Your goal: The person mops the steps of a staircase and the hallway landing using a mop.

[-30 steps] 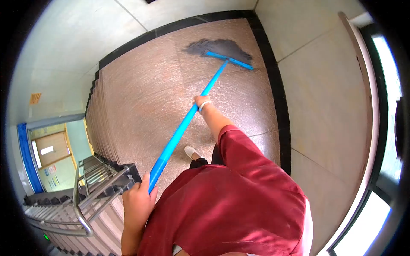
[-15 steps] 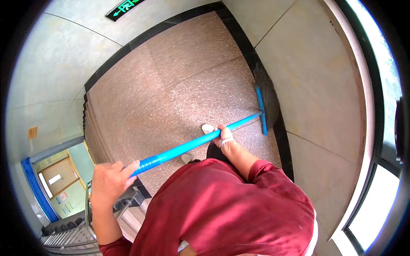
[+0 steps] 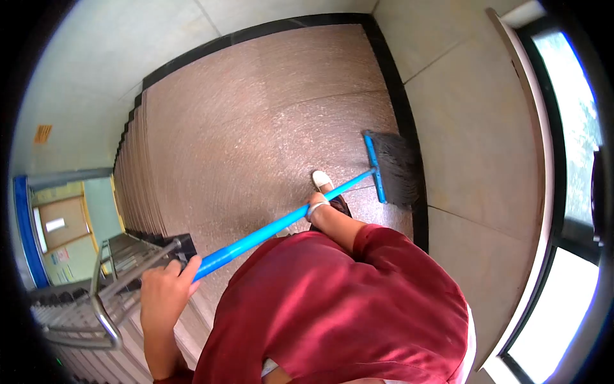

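A broom [image 3: 263, 235] with a bright blue handle slants across the front of my body. My left hand [image 3: 165, 289] is wrapped round the upper end of its handle, at the left. Farther down, my right hand [image 3: 314, 203] grips the same handle, with a white band at the wrist. The broom's dark bristles [image 3: 395, 168] spread over the floor against the black skirting at the right, and a blue bar joins them to the handle. A light-coloured shoe [image 3: 322, 179] shows just beyond my right hand.
Speckled brown floor [image 3: 256, 109] stretches ahead, edged by black skirting [image 3: 275, 27] and pale walls. Stairs [image 3: 137, 173] drop away at the left, with a metal handrail [image 3: 105, 320] near my left arm. A window [image 3: 569, 102] lies at the right.
The broom head has shifted a little left in view, and its bristles now fan out toward the wall. Both hands keep hold of the handle. The view has turned, showing more handrail and stairs.
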Demonstrator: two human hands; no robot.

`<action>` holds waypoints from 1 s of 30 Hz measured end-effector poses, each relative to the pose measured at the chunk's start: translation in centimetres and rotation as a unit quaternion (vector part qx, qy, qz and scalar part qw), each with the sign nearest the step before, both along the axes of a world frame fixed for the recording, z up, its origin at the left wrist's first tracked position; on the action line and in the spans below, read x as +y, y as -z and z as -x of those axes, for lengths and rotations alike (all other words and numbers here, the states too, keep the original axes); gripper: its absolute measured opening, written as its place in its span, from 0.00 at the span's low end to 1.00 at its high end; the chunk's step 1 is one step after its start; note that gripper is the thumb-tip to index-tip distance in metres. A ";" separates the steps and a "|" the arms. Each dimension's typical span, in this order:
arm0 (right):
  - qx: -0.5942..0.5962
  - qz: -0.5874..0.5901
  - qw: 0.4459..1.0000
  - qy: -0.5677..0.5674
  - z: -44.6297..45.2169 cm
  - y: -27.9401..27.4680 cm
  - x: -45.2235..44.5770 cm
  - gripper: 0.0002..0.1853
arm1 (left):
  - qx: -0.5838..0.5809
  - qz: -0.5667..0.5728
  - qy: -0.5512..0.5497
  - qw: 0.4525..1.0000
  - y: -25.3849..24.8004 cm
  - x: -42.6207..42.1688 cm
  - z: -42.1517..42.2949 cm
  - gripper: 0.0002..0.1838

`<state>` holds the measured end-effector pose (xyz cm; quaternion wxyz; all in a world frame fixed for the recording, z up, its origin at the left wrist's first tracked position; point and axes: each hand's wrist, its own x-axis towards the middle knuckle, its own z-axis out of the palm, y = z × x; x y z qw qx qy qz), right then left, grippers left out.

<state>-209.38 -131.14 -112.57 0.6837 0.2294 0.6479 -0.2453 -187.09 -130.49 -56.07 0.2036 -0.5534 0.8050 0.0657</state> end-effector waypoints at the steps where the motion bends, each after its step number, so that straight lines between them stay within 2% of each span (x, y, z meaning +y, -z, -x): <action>1: 0.027 0.024 0.997 -0.067 -2.4 -3.8 0.3 0.13 | -0.016 -0.003 -0.045 0.999 -0.5 2.6 -1.4 0.21; 3: 0.068 0.075 0.970 -0.223 -7.8 -10.3 1.6 0.11 | -0.037 -0.001 -0.094 0.995 -1.6 7.5 -4.2 0.21; 4: 0.079 0.099 0.940 -0.317 -10.4 -11.6 2.5 0.11 | -0.061 0.001 -0.126 0.990 -2.2 9.8 -5.3 0.21; 6: 0.088 0.160 0.837 -0.516 -15.2 -13.3 4.8 0.10 | -0.067 0.004 -0.149 0.986 -3.5 14.4 -7.1 0.22; 8: 0.068 0.206 0.744 -0.632 -19.6 -14.7 7.1 0.08 | -0.107 0.007 -0.212 0.971 -5.1 18.4 -8.0 0.23; 9: 0.050 0.207 0.734 -0.645 -21.8 -15.4 8.4 0.08 | -0.108 0.009 -0.217 0.970 -5.9 20.3 -8.1 0.23; 10: 0.022 0.165 0.790 -0.590 -24.0 -16.1 9.6 0.07 | -0.112 -0.006 -0.271 0.956 -6.7 21.9 -8.0 0.24; 11: -0.003 0.093 0.872 -0.481 -26.0 -16.9 11.0 0.07 | -0.115 -0.021 -0.325 0.938 -7.6 23.1 -7.7 0.25; 13: -0.031 -0.004 0.952 -0.303 -28.1 -19.8 12.8 0.06 | -0.125 -0.047 -0.360 0.923 -9.6 24.6 -6.7 0.22; 14: -0.053 0.011 0.938 -0.343 -28.3 -22.4 13.4 0.06 | -0.135 -0.074 -0.386 0.909 -10.2 25.2 -6.1 0.19; 16: -0.079 0.023 0.919 -0.384 -28.6 -24.3 14.6 0.07 | -0.139 -0.071 -0.405 0.901 -10.6 26.9 -5.2 0.20; 19: -0.053 0.074 0.877 -0.471 -28.3 -25.2 15.4 0.09 | -0.044 -0.039 -0.471 0.880 -10.1 27.6 -4.2 0.19; 22: -0.052 0.088 0.877 -0.470 -26.5 -25.1 14.5 0.09 | 0.013 -0.009 -0.476 0.879 -8.9 27.4 -4.1 0.18; 24: -0.055 0.106 0.873 -0.473 -24.3 -25.3 12.8 0.09 | 0.012 -0.029 -0.502 0.864 -8.0 27.1 -3.3 0.17; 26: -0.051 0.148 0.865 -0.478 -21.6 -25.4 10.4 0.09 | 0.062 0.019 -0.513 0.856 -6.2 27.0 -2.5 0.24; 27: 0.001 0.162 0.877 -0.453 -20.5 -24.9 9.6 0.09 | 0.002 -0.008 -0.463 0.886 -6.2 25.4 -1.5 0.22; 28: 0.053 0.175 0.884 -0.430 -19.4 -23.9 9.1 0.09 | -0.001 -0.011 -0.464 0.886 -5.8 24.5 -0.8 0.22; 30: 0.045 0.151 0.934 -0.320 -17.4 -19.5 7.2 0.09 | -0.015 0.011 -0.378 0.925 -4.3 23.2 0.5 0.24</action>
